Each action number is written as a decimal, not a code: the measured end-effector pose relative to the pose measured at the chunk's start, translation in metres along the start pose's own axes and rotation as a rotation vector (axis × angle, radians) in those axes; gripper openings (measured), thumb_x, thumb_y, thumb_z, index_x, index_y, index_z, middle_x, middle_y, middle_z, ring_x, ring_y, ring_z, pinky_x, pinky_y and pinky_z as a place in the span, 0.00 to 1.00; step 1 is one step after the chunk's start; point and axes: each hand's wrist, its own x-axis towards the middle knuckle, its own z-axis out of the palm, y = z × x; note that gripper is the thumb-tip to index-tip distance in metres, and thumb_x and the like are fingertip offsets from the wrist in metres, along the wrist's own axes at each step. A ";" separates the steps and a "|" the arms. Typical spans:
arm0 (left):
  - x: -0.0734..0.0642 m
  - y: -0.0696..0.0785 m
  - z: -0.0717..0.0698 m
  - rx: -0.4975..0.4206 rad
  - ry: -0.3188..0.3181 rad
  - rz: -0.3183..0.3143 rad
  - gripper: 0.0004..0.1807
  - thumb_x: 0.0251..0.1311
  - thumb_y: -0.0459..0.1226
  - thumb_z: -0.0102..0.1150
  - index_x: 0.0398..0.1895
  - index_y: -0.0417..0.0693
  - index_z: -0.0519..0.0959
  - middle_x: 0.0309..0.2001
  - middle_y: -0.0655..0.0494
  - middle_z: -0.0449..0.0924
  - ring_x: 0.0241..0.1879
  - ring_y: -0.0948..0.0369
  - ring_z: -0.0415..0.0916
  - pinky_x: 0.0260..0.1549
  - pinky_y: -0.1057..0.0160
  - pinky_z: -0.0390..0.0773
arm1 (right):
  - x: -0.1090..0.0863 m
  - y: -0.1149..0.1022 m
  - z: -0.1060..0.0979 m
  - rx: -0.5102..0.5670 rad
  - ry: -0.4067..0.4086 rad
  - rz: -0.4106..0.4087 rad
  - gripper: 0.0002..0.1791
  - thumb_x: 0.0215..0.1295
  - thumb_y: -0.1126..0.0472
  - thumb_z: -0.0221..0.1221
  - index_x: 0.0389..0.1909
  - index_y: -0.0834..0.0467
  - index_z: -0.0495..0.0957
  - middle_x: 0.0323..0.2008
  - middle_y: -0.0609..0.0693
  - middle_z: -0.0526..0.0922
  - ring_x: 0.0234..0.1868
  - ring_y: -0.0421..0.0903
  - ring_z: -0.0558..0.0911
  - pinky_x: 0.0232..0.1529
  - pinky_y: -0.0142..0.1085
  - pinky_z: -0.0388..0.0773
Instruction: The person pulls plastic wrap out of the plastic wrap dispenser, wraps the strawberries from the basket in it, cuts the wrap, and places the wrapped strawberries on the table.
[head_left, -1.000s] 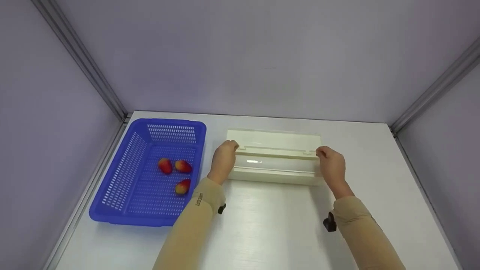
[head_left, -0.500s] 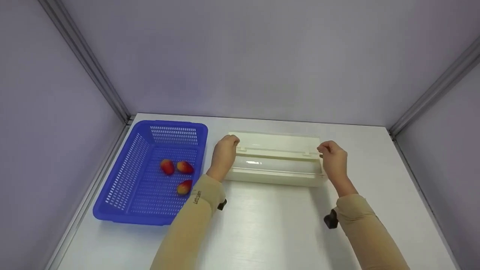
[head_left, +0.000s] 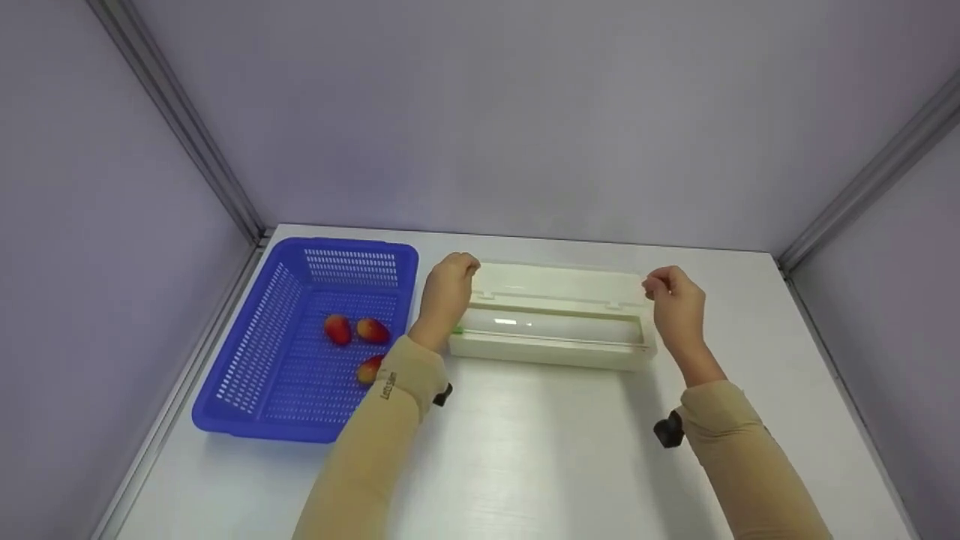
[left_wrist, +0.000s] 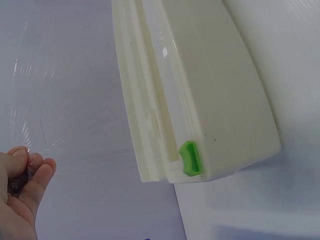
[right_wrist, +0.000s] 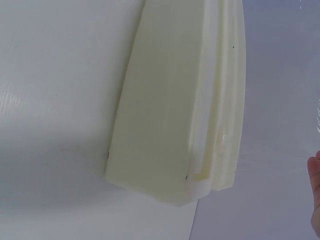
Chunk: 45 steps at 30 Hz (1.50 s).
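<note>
A cream cling film dispenser (head_left: pixel 551 354) lies lengthwise on the table, its lid (head_left: pixel 559 282) tipped back and a film roll (head_left: pixel 555 325) showing inside. My left hand (head_left: pixel 448 296) is above its left end, pinching clear cling film (left_wrist: pixel 25 131) between thumb and fingertips. Past the right end, my right hand (head_left: pixel 679 309) pinches the film's other corner; only its fingertips (right_wrist: pixel 314 165) show in the right wrist view. Between the hands the film stretches, seen by its creases and glints. A green slide cutter (left_wrist: pixel 190 159) sits at the dispenser's left end.
To the left stands a blue slotted plastic basket (head_left: pixel 262 431) with red and yellow fruits (head_left: pixel 337 330) inside, one partly behind my left sleeve (head_left: pixel 390 427). Grey panels (head_left: pixel 525 120) wall in the white table (head_left: pixel 525 450) at the back and both sides.
Both hands have risen and moved away toward the back wall, drawing the film along. The green cutter at the dispenser's left end has come into sight beside my left wrist.
</note>
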 end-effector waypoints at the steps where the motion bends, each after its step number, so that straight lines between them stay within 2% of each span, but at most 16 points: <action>1: 0.001 0.002 -0.002 -0.001 0.003 0.005 0.07 0.60 0.29 0.52 0.36 0.38 0.80 0.36 0.47 0.82 0.41 0.53 0.80 0.44 0.62 0.79 | 0.001 -0.002 -0.001 0.003 0.009 -0.008 0.07 0.66 0.67 0.51 0.36 0.66 0.75 0.33 0.57 0.81 0.30 0.34 0.76 0.34 0.17 0.74; 5: 0.008 0.007 -0.008 -0.019 0.010 0.020 0.07 0.61 0.29 0.52 0.36 0.38 0.80 0.37 0.46 0.82 0.42 0.53 0.80 0.45 0.62 0.79 | 0.006 -0.008 -0.005 0.018 0.048 -0.037 0.06 0.65 0.68 0.51 0.35 0.67 0.75 0.32 0.57 0.81 0.29 0.32 0.75 0.34 0.16 0.73; 14: 0.017 0.012 -0.021 -0.054 0.043 0.039 0.08 0.61 0.29 0.52 0.36 0.38 0.81 0.38 0.46 0.82 0.43 0.54 0.80 0.45 0.63 0.79 | 0.014 -0.022 -0.010 0.049 0.075 -0.092 0.06 0.65 0.68 0.51 0.34 0.68 0.75 0.31 0.56 0.80 0.29 0.31 0.75 0.35 0.17 0.74; 24: 0.027 0.020 -0.033 -0.050 0.117 0.097 0.07 0.60 0.30 0.53 0.34 0.38 0.82 0.36 0.47 0.83 0.41 0.54 0.81 0.41 0.65 0.80 | 0.023 -0.038 -0.018 0.115 0.113 -0.154 0.07 0.64 0.68 0.53 0.32 0.69 0.76 0.28 0.57 0.80 0.27 0.32 0.75 0.34 0.18 0.75; 30: 0.032 0.026 -0.041 -0.084 0.124 0.085 0.08 0.61 0.31 0.52 0.35 0.38 0.82 0.37 0.48 0.83 0.42 0.55 0.81 0.43 0.65 0.79 | 0.028 -0.048 -0.022 0.144 0.143 -0.159 0.07 0.63 0.67 0.55 0.31 0.69 0.77 0.26 0.48 0.78 0.26 0.31 0.76 0.35 0.20 0.76; 35: 0.037 0.032 -0.047 -0.095 0.133 0.096 0.08 0.62 0.31 0.52 0.36 0.37 0.81 0.37 0.48 0.83 0.42 0.55 0.80 0.44 0.66 0.79 | 0.032 -0.055 -0.027 0.146 0.177 -0.198 0.07 0.62 0.68 0.55 0.31 0.70 0.76 0.25 0.46 0.78 0.25 0.31 0.77 0.34 0.20 0.76; 40: 0.040 0.037 -0.053 -0.104 0.174 0.122 0.08 0.61 0.31 0.52 0.34 0.37 0.82 0.36 0.47 0.83 0.41 0.55 0.81 0.42 0.66 0.79 | 0.034 -0.066 -0.032 0.182 0.198 -0.232 0.07 0.62 0.69 0.55 0.30 0.71 0.76 0.24 0.46 0.78 0.26 0.31 0.77 0.34 0.20 0.77; 45: 0.044 0.043 -0.061 -0.104 0.212 0.154 0.08 0.61 0.31 0.53 0.33 0.36 0.82 0.34 0.47 0.83 0.39 0.55 0.81 0.40 0.67 0.79 | 0.037 -0.075 -0.038 0.200 0.200 -0.237 0.08 0.63 0.68 0.55 0.31 0.72 0.76 0.24 0.40 0.77 0.27 0.31 0.78 0.34 0.20 0.77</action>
